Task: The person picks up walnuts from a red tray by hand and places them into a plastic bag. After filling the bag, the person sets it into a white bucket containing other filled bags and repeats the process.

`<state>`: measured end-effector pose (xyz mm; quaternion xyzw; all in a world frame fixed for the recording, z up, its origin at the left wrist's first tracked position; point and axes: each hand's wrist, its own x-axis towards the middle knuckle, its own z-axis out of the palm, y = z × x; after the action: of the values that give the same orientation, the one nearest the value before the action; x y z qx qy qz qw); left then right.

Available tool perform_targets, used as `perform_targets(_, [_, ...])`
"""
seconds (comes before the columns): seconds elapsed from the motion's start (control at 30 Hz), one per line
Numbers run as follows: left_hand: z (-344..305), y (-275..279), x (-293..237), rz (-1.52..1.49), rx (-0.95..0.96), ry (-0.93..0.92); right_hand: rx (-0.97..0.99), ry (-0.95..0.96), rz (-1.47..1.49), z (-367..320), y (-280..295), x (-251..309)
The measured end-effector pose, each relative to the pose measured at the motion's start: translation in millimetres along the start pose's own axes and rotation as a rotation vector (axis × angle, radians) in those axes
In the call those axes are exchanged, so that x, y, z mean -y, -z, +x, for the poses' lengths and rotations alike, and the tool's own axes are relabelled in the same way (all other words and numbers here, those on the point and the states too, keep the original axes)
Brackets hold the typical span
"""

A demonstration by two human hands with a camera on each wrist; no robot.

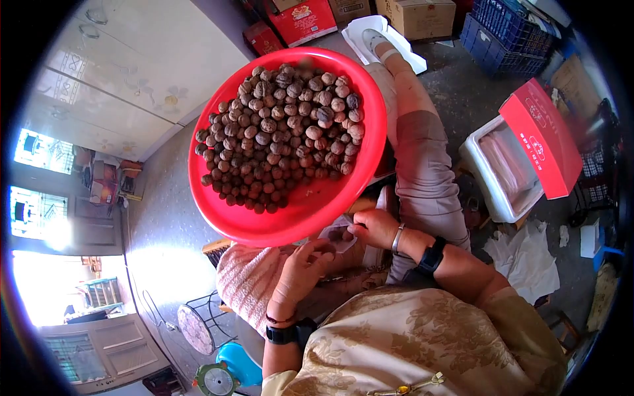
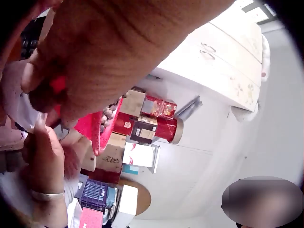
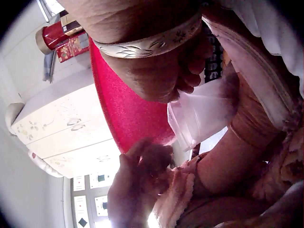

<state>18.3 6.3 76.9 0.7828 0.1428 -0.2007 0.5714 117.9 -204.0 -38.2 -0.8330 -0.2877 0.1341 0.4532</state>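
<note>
A large red plastic basin (image 1: pixel 323 201) full of walnuts (image 1: pixel 271 125) stands in front of the person. My right hand (image 1: pixel 378 228) pinches the edge of a clear plastic bag (image 3: pixel 204 111), which hangs open between the legs with a few walnuts in it. My left hand (image 1: pixel 300 272) is just below the basin's near rim, left of the bag, its fingers curled around a walnut (image 3: pixel 161 156). In the left wrist view, the left hand covers much of the basin, and the right fingers grip the bag's edge.
A pink towel (image 1: pixel 241 274) lies over the left leg. To the right stand a white foam box (image 1: pixel 472 155) with a red lid panel (image 1: pixel 541 138), and blue crates (image 1: pixel 495 46). Cartons (image 1: pixel 422 18) line the back. A round stool (image 1: pixel 196 330) is at lower left.
</note>
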Motion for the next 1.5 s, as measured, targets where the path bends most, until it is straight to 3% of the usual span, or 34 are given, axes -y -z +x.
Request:
perform_targets(0.07, [-3.7,3.2,-2.9,0.296,0.007,-0.185,0.011,-0.015,0.019,0.2,-2.3,-2.4])
perform_targets(0.2, [-8.7,8.4,-25.4,0.224,0.091,-0.188,-0.036,-0.01,0.023,0.0,-3.7,-1.2])
perform_targets(0.27, [-13.7,15.4,-53.5,0.139,0.191,-0.005,-0.067,-0.003,0.021,-2.0,-4.1,0.6])
perform_targets(0.4, [-8.5,31.6,-83.9,0.081,0.156,-0.085,-0.085,0.002,0.015,-2.3,-4.0,1.8])
perform_targets(0.47, [4.5,40.2,-92.1,-0.063,0.066,0.051,-0.095,0.008,0.019,-2.3,-2.9,3.1])
perform_targets(0.53, [26.4,51.7,-97.5,0.069,0.038,-0.044,-0.106,0.015,0.023,-2.6,-3.5,2.7])
perform_targets(0.6, [56.0,67.4,-96.6,0.306,0.105,-0.186,-0.097,0.01,0.001,-1.6,-4.6,1.1])
perform_targets(0.73, [118.4,82.7,-72.9,0.447,0.187,-0.254,-0.095,-0.031,-0.02,-0.9,-6.2,0.6])
perform_targets(0.87, [147.8,75.6,-76.5,0.577,0.239,-0.223,-0.087,-0.015,0.0,-1.1,-5.1,1.4])
perform_targets(0.93, [154.2,65.5,-84.0,0.704,0.307,-0.064,-0.101,-0.008,0.012,-1.1,-3.8,2.5])
perform_targets(1.03, [182.6,70.8,-52.9,0.878,0.328,-0.064,-0.049,-0.049,0.02,-0.7,-1.0,6.2])
perform_targets(1.17, [204.1,78.6,-19.4,0.868,0.349,-0.159,-0.03,-0.069,-0.001,-0.5,0.7,8.2])
perform_targets(1.23, [208.3,78.6,-11.3,0.71,0.403,-0.257,-0.032,-0.061,0.003,-0.1,1.2,8.3])
perform_targets(1.37, [209.5,72.2,-21.6,0.654,0.432,-0.166,-0.034,-0.052,0.009,0.0,1.4,9.3])
perform_targets(1.5, [218.3,66.9,-8.8,0.697,0.306,-0.56,-0.027,-0.058,0.007,0.5,3.0,11.2])
